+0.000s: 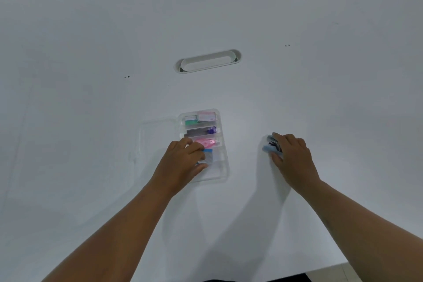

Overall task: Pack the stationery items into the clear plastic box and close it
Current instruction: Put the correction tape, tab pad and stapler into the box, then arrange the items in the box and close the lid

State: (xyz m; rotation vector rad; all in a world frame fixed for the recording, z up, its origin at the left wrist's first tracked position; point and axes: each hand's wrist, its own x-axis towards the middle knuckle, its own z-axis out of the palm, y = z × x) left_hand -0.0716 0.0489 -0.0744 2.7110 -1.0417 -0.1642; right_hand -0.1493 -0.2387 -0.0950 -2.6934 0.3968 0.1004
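The clear plastic box (223, 155) lies open on the white table, its lid (158, 135) flat to the left. Inside sit a green item (191, 120), a pink-white packet (207, 116), a grey case with a purple cap (201, 131) and a pink correction tape (207, 142). My left hand (183, 162) rests over the box's near part, fingers closed on a small blue-topped clear packet (207, 155). To the right of the box, my right hand (290, 155) grips a light blue stapler (271, 146) on the table.
A white oval cable slot (207, 62) is set in the table beyond the box. Small dark dots (126, 77) mark the tabletop. The table's near edge (320, 269) runs at the lower right.
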